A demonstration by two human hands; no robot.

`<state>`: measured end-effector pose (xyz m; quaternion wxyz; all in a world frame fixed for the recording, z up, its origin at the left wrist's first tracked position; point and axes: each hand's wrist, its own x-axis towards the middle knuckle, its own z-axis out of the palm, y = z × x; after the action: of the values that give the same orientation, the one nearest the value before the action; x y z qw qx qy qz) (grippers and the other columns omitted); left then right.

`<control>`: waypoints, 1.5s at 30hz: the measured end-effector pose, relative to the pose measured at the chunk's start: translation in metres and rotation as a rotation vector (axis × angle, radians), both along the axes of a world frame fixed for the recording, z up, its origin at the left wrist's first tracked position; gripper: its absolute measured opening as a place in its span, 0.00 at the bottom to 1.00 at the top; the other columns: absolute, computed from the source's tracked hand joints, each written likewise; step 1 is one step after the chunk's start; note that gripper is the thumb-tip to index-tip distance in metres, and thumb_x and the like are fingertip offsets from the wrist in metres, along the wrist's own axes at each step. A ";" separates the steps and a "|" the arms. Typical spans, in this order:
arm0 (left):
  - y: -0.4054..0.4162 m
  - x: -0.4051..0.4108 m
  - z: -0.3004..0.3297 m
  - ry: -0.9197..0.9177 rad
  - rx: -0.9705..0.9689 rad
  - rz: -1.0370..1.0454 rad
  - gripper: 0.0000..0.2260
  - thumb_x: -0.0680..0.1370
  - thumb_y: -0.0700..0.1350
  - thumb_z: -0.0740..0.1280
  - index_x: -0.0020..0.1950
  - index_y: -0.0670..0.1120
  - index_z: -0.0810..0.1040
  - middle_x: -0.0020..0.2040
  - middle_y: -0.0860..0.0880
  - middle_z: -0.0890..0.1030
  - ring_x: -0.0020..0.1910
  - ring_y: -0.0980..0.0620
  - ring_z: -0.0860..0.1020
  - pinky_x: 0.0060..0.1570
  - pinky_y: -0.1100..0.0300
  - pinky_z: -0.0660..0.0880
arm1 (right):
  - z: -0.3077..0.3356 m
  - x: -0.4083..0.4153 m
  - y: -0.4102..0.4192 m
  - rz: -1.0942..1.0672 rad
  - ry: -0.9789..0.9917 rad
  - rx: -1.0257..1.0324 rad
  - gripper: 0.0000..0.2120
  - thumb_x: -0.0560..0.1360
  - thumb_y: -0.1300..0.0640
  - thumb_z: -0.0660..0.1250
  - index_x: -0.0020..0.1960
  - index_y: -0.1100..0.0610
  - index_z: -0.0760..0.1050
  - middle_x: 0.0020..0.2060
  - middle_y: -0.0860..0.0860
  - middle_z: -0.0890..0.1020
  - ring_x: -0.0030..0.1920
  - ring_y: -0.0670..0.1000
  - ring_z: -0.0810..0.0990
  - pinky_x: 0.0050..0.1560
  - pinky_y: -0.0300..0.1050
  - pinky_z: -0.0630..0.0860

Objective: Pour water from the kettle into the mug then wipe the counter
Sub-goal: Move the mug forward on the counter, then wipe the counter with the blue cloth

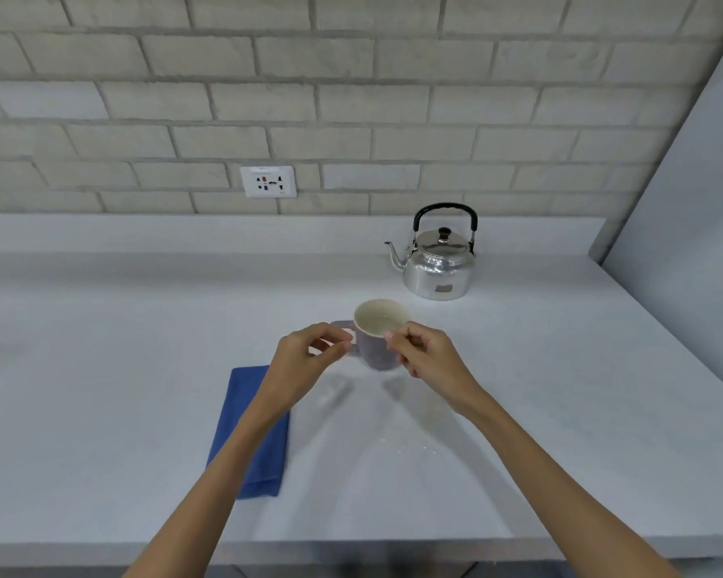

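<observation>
Pale brick wall (351, 98) behind a white counter (101, 369); grey panel (693, 202) closes off the right end. White wall socket (268, 181) set in the brick just above the counter's raised back ledge; small marks on its face, too small to read.

Kettle (437, 260): shiny metal, upright at the back right of the counter, spout pointing left, black handle standing up, black knob on lid. Small rectangular label low on its body; print not legible.

Mug (378, 335): bluish-grey outside, cream inside, tilted with its mouth toward the camera, in front of and left of the kettle, well apart from it. Handle points left. Contents hard to make out.

Left hand (305, 360): fingers curled narrow, fingertips pinched at the mug handle. Right hand (426, 356): fingers curled, tips touching the rim on the right side. Mug blurred; cannot tell whether its base rests on the counter.

Blue cloth (249, 431): folded, flat on the counter, partly under the left forearm, near the mug's left front.

A few small water droplets (430, 450) on the counter in front of the mug.
</observation>
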<state>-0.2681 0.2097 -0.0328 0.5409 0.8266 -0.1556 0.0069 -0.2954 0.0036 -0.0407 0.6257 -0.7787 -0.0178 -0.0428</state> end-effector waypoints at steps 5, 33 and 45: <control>0.037 -0.013 -0.024 0.042 0.083 0.073 0.04 0.75 0.42 0.69 0.45 0.50 0.82 0.43 0.57 0.83 0.40 0.59 0.79 0.41 0.75 0.72 | -0.022 0.000 0.048 0.077 0.130 -0.012 0.07 0.77 0.56 0.66 0.42 0.59 0.75 0.33 0.51 0.79 0.28 0.45 0.76 0.29 0.36 0.73; 0.096 -0.053 -0.045 0.611 0.257 0.174 0.11 0.77 0.43 0.65 0.58 0.42 0.72 0.54 0.46 0.78 0.51 0.45 0.76 0.44 0.57 0.73 | -0.051 0.042 0.151 0.061 0.329 -0.317 0.06 0.79 0.58 0.59 0.47 0.59 0.63 0.39 0.51 0.69 0.36 0.49 0.67 0.32 0.39 0.63; 0.011 -0.074 -0.052 1.000 -0.360 -0.033 0.17 0.77 0.37 0.66 0.65 0.39 0.69 0.58 0.42 0.79 0.52 0.46 0.80 0.50 0.53 0.79 | -0.057 0.005 0.060 -0.136 0.248 -0.405 0.06 0.80 0.61 0.57 0.54 0.64 0.65 0.44 0.58 0.76 0.40 0.51 0.71 0.35 0.43 0.64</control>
<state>-0.3425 0.2207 -0.0848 0.6824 0.6205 0.1118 -0.3698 -0.2906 0.0637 -0.0977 0.4499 -0.8869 0.1035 0.0157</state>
